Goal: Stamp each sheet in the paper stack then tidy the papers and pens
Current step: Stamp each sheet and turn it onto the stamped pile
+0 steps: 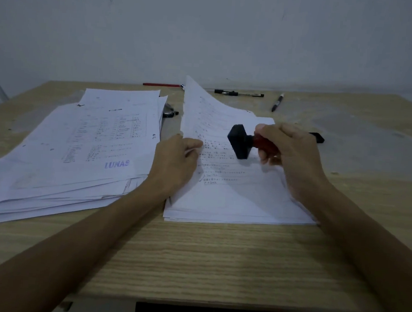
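Both hands are busy over the right-hand pile: the left hand pinches the near left edge of the top sheet, which curls up towards the table's far edge, while the right hand is wrapped round the red handle of a stamp, held clear of the paper with its black block turned sideways. That right-hand pile lies near the middle of the table, close to the front edge, and looks thin; I would judge these to be the sheets left to stamp. The thicker, untidy pile towards the left edge seems to be the finished one, since its top sheet bears a blue mark reading "LUNAS". The other print on the sheets is too small to read. So most of the stamping looks done, a few sheets remain, and tidying has not begun: the piles are ragged, a red pen and two dark pens lie scattered along the far edge, and another pen pokes out between the piles.
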